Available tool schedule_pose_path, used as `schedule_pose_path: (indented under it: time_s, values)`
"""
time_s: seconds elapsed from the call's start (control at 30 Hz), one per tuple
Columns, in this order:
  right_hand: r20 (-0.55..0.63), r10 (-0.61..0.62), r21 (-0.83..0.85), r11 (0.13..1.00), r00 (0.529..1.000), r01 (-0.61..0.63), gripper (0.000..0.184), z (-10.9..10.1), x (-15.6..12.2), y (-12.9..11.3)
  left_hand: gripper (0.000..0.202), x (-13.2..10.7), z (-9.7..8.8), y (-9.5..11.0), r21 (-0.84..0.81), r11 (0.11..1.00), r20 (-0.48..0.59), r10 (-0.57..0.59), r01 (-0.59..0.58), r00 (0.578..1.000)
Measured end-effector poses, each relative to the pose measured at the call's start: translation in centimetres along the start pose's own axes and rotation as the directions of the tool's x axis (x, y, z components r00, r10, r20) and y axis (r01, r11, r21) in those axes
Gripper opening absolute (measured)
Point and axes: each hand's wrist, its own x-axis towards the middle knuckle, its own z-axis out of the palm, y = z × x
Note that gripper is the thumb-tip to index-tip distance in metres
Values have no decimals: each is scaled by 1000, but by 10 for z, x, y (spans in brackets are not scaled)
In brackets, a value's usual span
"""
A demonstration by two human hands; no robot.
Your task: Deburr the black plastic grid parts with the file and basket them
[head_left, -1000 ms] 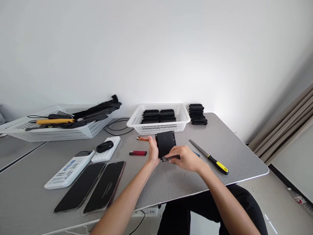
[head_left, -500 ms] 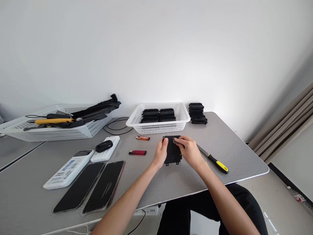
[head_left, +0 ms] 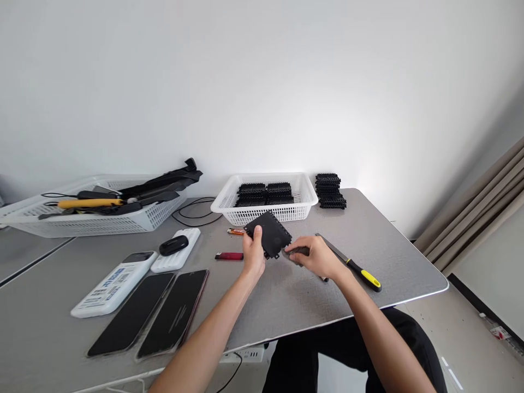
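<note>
In front of the white basket (head_left: 234,215), left hand (head_left: 254,254) pinches black plate (head_left: 271,233), probably light, stiff, best edge-held; right hand (head_left: 315,256) closes around small dark tool (head_left: 302,251).

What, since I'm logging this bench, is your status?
Left hand gripping black panel. Right hand pinching dark object near panel's corner. Possible obstacle: file close beside right hand.

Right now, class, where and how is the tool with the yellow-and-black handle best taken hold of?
Probably by its thick handle, from above and the right: that end lies nearer the person, to the right of the right hand, while the slim metal blade points away.
</note>
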Motion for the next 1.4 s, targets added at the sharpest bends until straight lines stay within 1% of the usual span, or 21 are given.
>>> schedule_pose_path:
  time_s: [0.07,0.1,0.2,0.3,0.4,0.47,0.5,0.67,0.77,0.87,0.93,1.03,1.07,1.13,1.2,1.3,1.33,1.37,1.4]
  values:
    - [-114,83,101,992,990,-72,19,1,2,0,45,-2,3,2,-23,1000,21,16,-15,1000]
    - [-150,110,145,986,983,-88,20,3,3,1,45,-3,4,3,-33,999,36,22,-21,999]
    - [-205,147,267,960,968,-89,20,14,7,9,46,-7,8,4,-69,998,75,19,-14,997]
    - [-238,215,379,918,947,-114,20,25,10,17,45,-10,9,3,-94,994,117,-51,62,992]
    - [-349,272,377,917,897,-131,20,31,12,23,42,-13,9,0,-99,986,147,-118,133,982]
    - [-428,300,364,921,852,-141,19,33,13,25,42,-14,10,0,-102,985,153,-122,138,981]
    - [-448,315,372,917,837,-145,20,34,14,26,42,-14,11,0,-105,985,159,-116,134,980]
    - [-464,335,437,892,820,-118,22,39,15,32,39,-15,12,4,-109,986,227,-96,124,969]
    - [-533,337,430,898,776,-94,23,38,16,38,40,-17,11,7,-58,989,242,-118,136,963]
    - [-589,339,414,906,734,-87,23,33,17,43,43,-19,10,9,47,991,262,-136,128,956]
    - [-619,335,405,911,710,-77,23,29,17,44,43,-21,10,12,133,983,310,-165,129,936]
    - [-661,312,380,923,683,-54,23,21,16,42,46,-23,10,16,240,961,395,-223,135,891]
    - [-669,300,368,929,680,-48,23,18,15,40,48,-24,10,18,268,955,423,-238,130,874]
    - [-666,275,344,938,693,-41,22,14,15,37,55,-25,9,18,321,939,478,-271,121,835]
    - [-638,252,331,943,727,-37,21,11,14,32,61,-26,8,17,361,922,511,-322,140,797]
    - [-571,209,323,946,794,-16,22,10,14,26,64,-27,6,13,394,890,518,-420,228,745]
    - [-558,194,321,947,807,-6,22,9,14,25,63,-27,6,12,394,882,508,-443,257,739]
    - [-559,182,318,948,809,7,22,9,14,24,62,-27,6,11,389,877,492,-456,281,742]
    - [-577,173,313,950,798,19,22,8,14,23,60,-27,5,11,373,878,471,-459,301,753]
